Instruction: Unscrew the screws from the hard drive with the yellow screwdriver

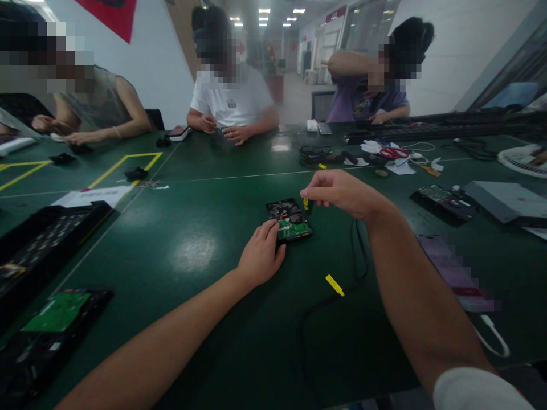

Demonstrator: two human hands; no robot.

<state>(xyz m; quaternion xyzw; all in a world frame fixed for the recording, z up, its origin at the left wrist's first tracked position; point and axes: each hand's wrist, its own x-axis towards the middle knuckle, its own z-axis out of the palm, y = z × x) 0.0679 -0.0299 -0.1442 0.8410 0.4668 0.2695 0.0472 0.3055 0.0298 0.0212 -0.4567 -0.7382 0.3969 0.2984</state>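
Observation:
A hard drive (294, 229) with a green circuit board lies on the green table in front of me. My left hand (264, 250) grips its near left side, fingers on the top edge and thumb by the near edge. Just beyond the drive's right side, my right hand (335, 191) is closed in a pinch. From its fingertips hangs a small yellow label strip (306, 204), close to the drive and partly hidden by the fingers. Another yellow strip (334, 285) lies on the table nearer to me, beside a black cable (363, 250).
More drives lie at the near left (57, 312) and at the right (444, 203). A black tray (55, 239) stands left; a grey box (508, 202) and a phone (453, 273) are right. Red scissors (394, 154) lie among cables. Several people sit opposite.

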